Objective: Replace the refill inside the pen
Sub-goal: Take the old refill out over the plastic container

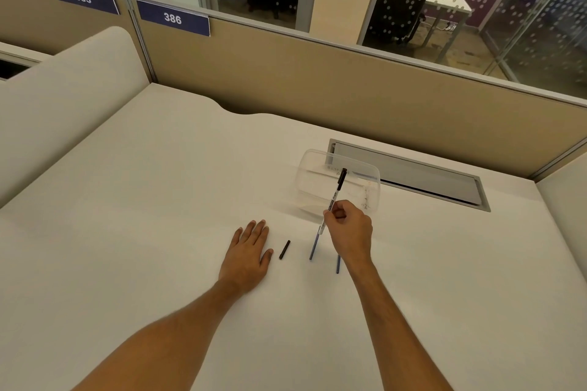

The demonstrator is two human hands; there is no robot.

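My right hand (349,230) grips a white pen (334,197) with a black cap end pointing up and away, tilted over the desk. Two thin blue refills lie on the white desk: one (313,246) just left of my right hand, another (338,264) partly hidden under my right wrist. A small black pen piece (285,249) lies between my hands. My left hand (249,252) rests flat on the desk, palm down, fingers apart, holding nothing, just left of the black piece.
A clear plastic container (338,182) stands right behind the pen. A grey cable hatch (413,174) is set into the desk at the back right. Beige partition panels (286,73) enclose the desk at the back and left.
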